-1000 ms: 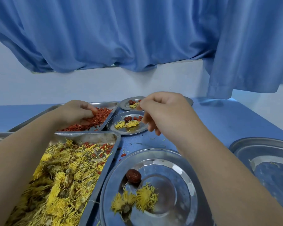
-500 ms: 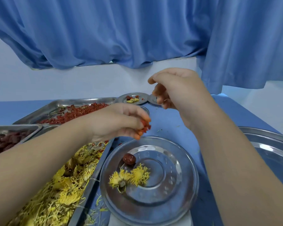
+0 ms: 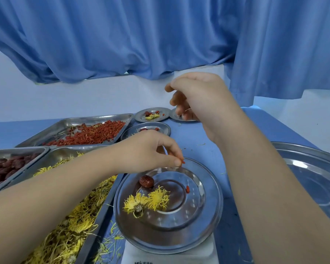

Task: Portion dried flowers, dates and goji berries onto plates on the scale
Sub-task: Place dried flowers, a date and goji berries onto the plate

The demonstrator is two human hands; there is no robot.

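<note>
New goji berry (image 3: 187, 189) beside date (image 3: 146, 181), flowers (image 3: 149, 201)

A round steel plate (image 3: 208, 216) sits on a white scale (image 3: 170, 256) at the front of the blue worktop (image 3: 204, 138), flanked on the right by a large round steel tray (image 3: 303, 155) and on the left by a rectangular steel tray of yellow dried flowers (image 3: 100, 216), with a steel tray of dark dates (image 3: 17, 149) further left and a steel tray of red goji berries (image 3: 95, 117) behind.

No legible text; only cut-off dark print on the scale (image 3: 170, 256)

The scale (image 3: 206, 254) is mostly covered by the plate (image 3: 215, 202) and cut off below. The date tray (image 3: 17, 149) is cropped at left.
</note>
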